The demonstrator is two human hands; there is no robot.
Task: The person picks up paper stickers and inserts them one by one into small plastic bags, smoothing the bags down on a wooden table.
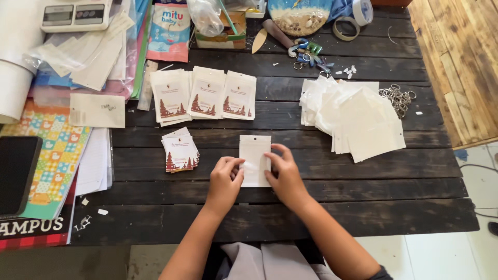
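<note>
Pressing on one white pouch [254,155] that lies flat on the dark plank table [363,207], just in front of the person: the left hand [224,181] pinches the pouch's lower left edge between thumb and curled fingers, and the right hand [284,173] lies over its right side, fingers bent onto the surface; whether either hand truly grips or only pins it cannot be told. Finished stock, judged by appearance: three short stacks of pouches showing a printed card with red tree shapes [205,96], set side by side further back on the table. Cards on hand: a small fanned pile of the same printed cards [180,151], just left of the pouch and apart from it. Unfilled stock: a loose heap of plain white pouches [358,119] to the right, clearly larger than the finished stacks, so most of the work appears to remain. Also present: a cluster of metal key rings [397,97] beside the heap, tape rolls [353,21] at the far edge, a digital scale [75,14] and paper sheets [93,52] at far left, a dark phone [18,173] on a patterned sheet [57,155].
</note>
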